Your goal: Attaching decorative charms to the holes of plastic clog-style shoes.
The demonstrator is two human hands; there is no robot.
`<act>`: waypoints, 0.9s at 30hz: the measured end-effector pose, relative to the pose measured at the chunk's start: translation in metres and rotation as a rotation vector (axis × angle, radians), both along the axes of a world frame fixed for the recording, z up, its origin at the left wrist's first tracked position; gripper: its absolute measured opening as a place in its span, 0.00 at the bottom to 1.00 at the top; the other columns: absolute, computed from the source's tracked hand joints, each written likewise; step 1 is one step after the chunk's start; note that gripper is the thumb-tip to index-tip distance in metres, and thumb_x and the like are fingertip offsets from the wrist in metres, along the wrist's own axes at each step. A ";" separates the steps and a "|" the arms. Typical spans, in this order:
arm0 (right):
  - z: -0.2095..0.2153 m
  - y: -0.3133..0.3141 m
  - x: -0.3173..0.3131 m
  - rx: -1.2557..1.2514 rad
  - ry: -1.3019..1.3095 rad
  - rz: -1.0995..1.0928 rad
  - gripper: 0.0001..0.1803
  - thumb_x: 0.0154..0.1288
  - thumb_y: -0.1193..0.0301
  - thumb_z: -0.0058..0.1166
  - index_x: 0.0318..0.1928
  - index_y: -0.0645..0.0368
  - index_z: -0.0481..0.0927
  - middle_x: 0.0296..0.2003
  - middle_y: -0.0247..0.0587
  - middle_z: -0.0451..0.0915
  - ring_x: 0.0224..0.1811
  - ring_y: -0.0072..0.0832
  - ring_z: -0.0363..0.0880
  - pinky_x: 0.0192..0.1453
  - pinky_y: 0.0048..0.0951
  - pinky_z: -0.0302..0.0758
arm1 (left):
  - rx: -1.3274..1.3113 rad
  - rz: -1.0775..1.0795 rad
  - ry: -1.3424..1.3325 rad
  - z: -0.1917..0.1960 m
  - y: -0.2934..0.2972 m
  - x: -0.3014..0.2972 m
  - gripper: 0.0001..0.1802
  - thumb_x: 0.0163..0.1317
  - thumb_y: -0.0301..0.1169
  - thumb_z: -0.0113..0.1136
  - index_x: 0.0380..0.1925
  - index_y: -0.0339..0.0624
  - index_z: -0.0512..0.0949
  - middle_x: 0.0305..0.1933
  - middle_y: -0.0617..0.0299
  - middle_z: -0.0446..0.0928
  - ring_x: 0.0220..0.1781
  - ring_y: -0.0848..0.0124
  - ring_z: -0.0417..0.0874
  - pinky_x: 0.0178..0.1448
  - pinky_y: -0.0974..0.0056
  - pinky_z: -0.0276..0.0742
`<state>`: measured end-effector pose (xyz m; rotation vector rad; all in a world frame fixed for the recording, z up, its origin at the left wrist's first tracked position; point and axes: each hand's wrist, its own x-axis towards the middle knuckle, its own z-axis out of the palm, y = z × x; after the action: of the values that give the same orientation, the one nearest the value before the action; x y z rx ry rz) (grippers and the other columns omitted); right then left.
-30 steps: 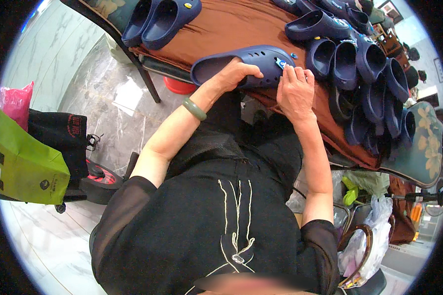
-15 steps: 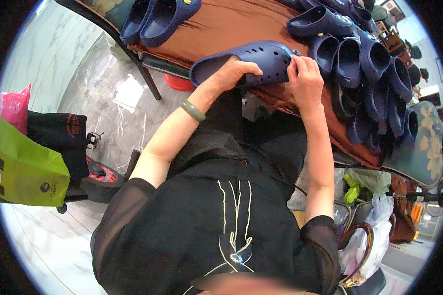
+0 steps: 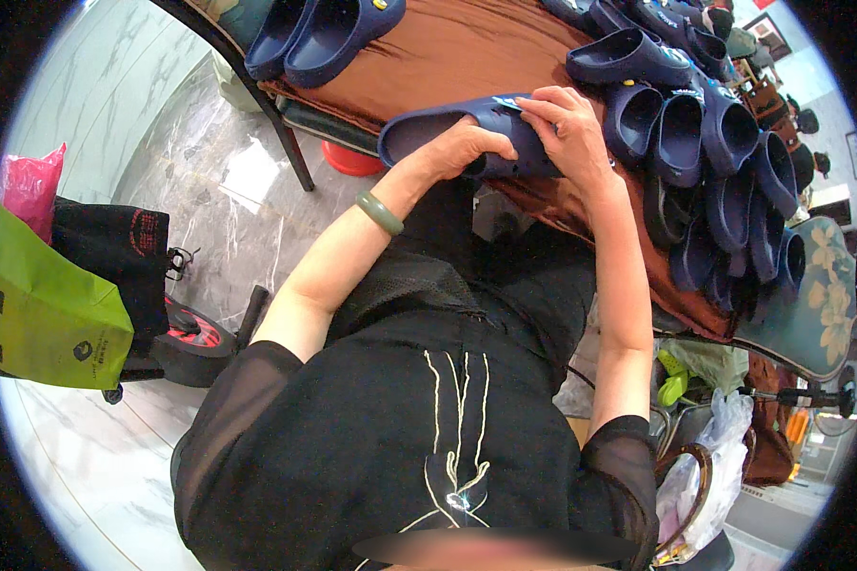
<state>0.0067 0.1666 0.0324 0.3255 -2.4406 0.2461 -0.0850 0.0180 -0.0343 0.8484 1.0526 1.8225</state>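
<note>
A dark blue clog (image 3: 501,121) with holes in its upper is held at the near edge of the cloth-covered table, its heel to the left. My left hand (image 3: 467,149) is closed on it, fingers inside the opening and thumb over the upper. My right hand (image 3: 573,133) covers the toe end. Its thumb and index finger pinch a small white and light-blue charm (image 3: 508,103) at the upper's far side. Whether the charm sits in a hole cannot be made out.
Several dark blue clogs (image 3: 681,128) crowd the table's right side; a pair (image 3: 338,43) stands at the far left on the brown cloth (image 3: 467,48). A red basin (image 3: 352,159) is below the table, a green bag (image 3: 62,295) at left, a plastic bag (image 3: 719,466) at lower right.
My right hand has moved left and up from the toe tip to the far side of the upper. The white and light-blue charm now shows at its fingertips. My left hand keeps its hold.
</note>
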 end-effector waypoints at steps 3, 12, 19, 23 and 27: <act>0.007 0.003 -0.004 0.067 -0.085 0.098 0.11 0.53 0.74 0.54 0.38 0.55 0.82 0.37 0.36 0.77 0.43 0.34 0.74 0.49 0.35 0.67 | 0.003 0.009 0.015 0.001 0.000 0.000 0.23 0.41 0.24 0.59 0.43 0.38 0.72 0.38 0.63 0.76 0.39 0.72 0.77 0.46 0.68 0.73; 0.039 -0.008 -0.013 0.581 -0.412 0.079 0.15 0.45 0.75 0.53 0.38 0.54 0.82 0.38 0.33 0.75 0.49 0.29 0.70 0.56 0.34 0.61 | -0.019 -0.018 0.016 0.006 0.000 -0.002 0.19 0.45 0.24 0.60 0.41 0.39 0.74 0.38 0.64 0.78 0.39 0.73 0.78 0.47 0.68 0.74; 0.014 0.009 -0.006 0.357 -0.328 0.092 0.18 0.48 0.73 0.56 0.43 0.55 0.80 0.44 0.37 0.74 0.53 0.33 0.69 0.55 0.36 0.65 | -0.125 0.019 0.069 0.001 0.004 -0.008 0.18 0.41 0.29 0.61 0.37 0.40 0.75 0.35 0.66 0.75 0.37 0.73 0.75 0.43 0.70 0.70; -0.007 0.028 0.027 -0.190 -0.126 -0.058 0.22 0.54 0.66 0.60 0.50 0.56 0.77 0.49 0.44 0.72 0.56 0.38 0.67 0.59 0.36 0.65 | -0.017 0.064 0.131 0.008 -0.005 0.003 0.25 0.40 0.27 0.60 0.45 0.36 0.74 0.40 0.62 0.77 0.41 0.72 0.77 0.50 0.67 0.72; -0.024 0.033 0.048 -0.687 -0.182 -0.177 0.27 0.52 0.62 0.63 0.53 0.57 0.75 0.51 0.48 0.70 0.59 0.41 0.65 0.63 0.36 0.62 | -0.045 0.074 0.125 0.011 -0.007 0.005 0.24 0.41 0.28 0.61 0.43 0.36 0.74 0.40 0.62 0.76 0.41 0.72 0.75 0.49 0.68 0.71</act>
<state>0.0552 0.1993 0.0084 -0.2235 -2.3648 1.0315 -0.0802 0.0115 -0.0236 0.9165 1.2135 1.8195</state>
